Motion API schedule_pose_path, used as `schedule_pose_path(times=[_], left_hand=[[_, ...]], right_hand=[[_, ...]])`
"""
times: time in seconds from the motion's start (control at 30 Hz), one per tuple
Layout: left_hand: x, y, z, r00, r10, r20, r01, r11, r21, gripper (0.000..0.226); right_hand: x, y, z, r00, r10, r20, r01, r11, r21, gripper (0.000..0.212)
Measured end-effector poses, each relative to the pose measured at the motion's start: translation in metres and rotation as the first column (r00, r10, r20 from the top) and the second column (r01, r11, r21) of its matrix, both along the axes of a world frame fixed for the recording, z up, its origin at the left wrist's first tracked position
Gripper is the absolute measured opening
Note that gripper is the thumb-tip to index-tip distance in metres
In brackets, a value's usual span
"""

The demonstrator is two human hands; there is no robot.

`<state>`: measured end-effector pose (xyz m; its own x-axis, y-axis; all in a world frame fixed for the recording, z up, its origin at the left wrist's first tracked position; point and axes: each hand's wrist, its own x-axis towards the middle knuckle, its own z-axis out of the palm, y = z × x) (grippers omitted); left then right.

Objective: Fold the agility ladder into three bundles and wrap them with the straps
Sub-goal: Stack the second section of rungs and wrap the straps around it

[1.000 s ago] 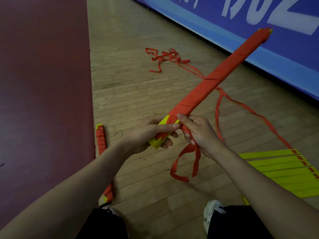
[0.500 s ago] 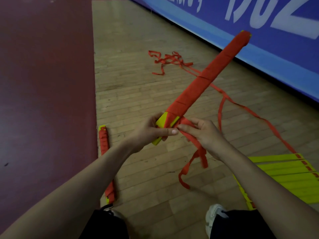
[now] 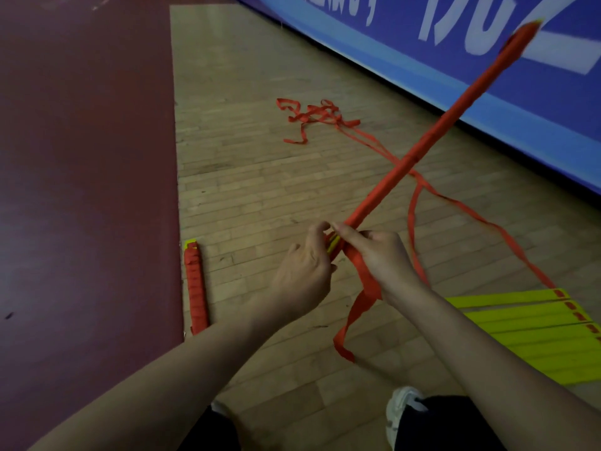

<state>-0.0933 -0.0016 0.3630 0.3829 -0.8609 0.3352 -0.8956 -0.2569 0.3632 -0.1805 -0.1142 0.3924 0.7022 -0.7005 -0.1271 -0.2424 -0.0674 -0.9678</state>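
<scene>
Wooden floor (image 3: 247,196), bundle (image 3: 432,138) angled up-right (strap-wrapped)

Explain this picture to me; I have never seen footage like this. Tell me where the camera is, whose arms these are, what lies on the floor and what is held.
No machine here: a camera worn on a person's head looks down at their own arms. The left hand grips the near end of a long bundle of ladder rungs wound in red; the right hand holds the loose red strap against it. On the wooden floor lie a wrapped bundle at left, flat yellow rungs at right, and a tangled strap farther off, before a blue banner.
</scene>
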Motion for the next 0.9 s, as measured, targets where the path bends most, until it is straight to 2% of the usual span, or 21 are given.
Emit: schedule_pose_path(times=[0.03,0.07,0.1,0.13,0.17,0.2,0.3,0.37,0.4,0.47,0.53,0.6,0.63,0.7,0.8,0.9], left_hand=[[-0.002,0.001,0.002,1.0,-0.005,0.01,0.004,1.0,0.023,0.069],[-0.002,0.002,0.005,0.997,-0.008,-0.074,0.01,1.0,0.027,0.069],[-0.002,0.003,0.012,0.967,-0.004,-0.254,0.005,1.0,0.001,0.067],[-0.001,0.003,0.018,0.882,-0.002,-0.472,-0.012,1.0,-0.026,0.061],[0.002,0.004,0.024,0.751,-0.019,-0.66,-0.021,0.998,-0.052,0.053],[0.004,0.004,0.029,0.617,-0.038,-0.786,-0.014,0.998,-0.059,0.045],[0.017,0.012,0.036,0.311,-0.034,-0.95,0.039,0.999,-0.023,0.041],[0.026,0.019,0.039,0.095,-0.066,-0.993,0.081,0.995,-0.058,0.04],[0.031,0.021,0.039,0.023,-0.077,-0.997,0.096,0.993,-0.075,0.038],[0.033,0.025,0.043,-0.064,-0.074,-0.995,0.108,0.991,-0.081,0.032],[0.033,0.026,0.043,-0.132,-0.081,-0.988,0.088,0.992,-0.093,0.026],[0.032,0.027,0.042,-0.148,-0.132,-0.98,0.038,0.99,-0.139,0.023],[0.032,0.026,0.041,-0.123,-0.165,-0.979,0.018,0.986,-0.168,0.021],[0.032,0.024,0.038,-0.053,-0.209,-0.976,0.007,0.978,-0.21,0.019],[0.03,0.021,0.036,-0.007,-0.244,-0.97,-0.008,0.97,-0.244,0.019],[0.032,0.019,0.039,0.017,-0.264,-0.964,-0.072,0.962,-0.265,0.022]], right_hand=[[-0.001,-0.001,0.001,1.0,0.008,0.003,-0.008,1.0,-0.003,0.059],[-0.002,-0.001,0.001,1.0,0.013,0.019,-0.013,1.0,0.003,0.055],[-0.003,-0.001,0.003,0.999,0.023,0.044,-0.024,1.0,0.019,0.049],[-0.003,0.0,0.004,0.997,0.039,0.07,-0.042,0.998,0.04,0.041],[-0.004,0.0,0.005,0.993,0.063,0.099,-0.07,0.996,0.059,0.032],[-0.004,-0.001,0.006,0.989,0.088,0.12,-0.097,0.993,0.071,0.025],[-0.009,-0.002,0.014,0.978,0.161,0.134,-0.172,0.983,0.071,0.022],[-0.012,-0.002,0.019,0.965,0.194,0.177,-0.212,0.973,0.088,0.018],[-0.013,-0.001,0.021,0.958,0.204,0.202,-0.227,0.969,0.095,0.014],[-0.011,0.001,0.024,0.948,0.22,0.231,-0.247,0.964,0.099,0.006],[-0.01,0.002,0.023,0.938,0.24,0.25,-0.27,0.959,0.091,0.008],[-0.008,0.001,0.022,0.932,0.248,0.263,-0.273,0.96,0.063,0.006],[-0.008,0.0,0.02,0.929,0.257,0.266,-0.278,0.96,0.041,0.002],[-0.008,-0.003,0.016,0.923,0.295,0.249,-0.305,0.952,0.004,0.011],[-0.009,-0.004,0.013,0.917,0.372,0.145,-0.37,0.928,-0.042,0.021],[-0.009,-0.005,0.011,0.926,0.363,0.105,-0.364,0.931,-0.015,0.014]])
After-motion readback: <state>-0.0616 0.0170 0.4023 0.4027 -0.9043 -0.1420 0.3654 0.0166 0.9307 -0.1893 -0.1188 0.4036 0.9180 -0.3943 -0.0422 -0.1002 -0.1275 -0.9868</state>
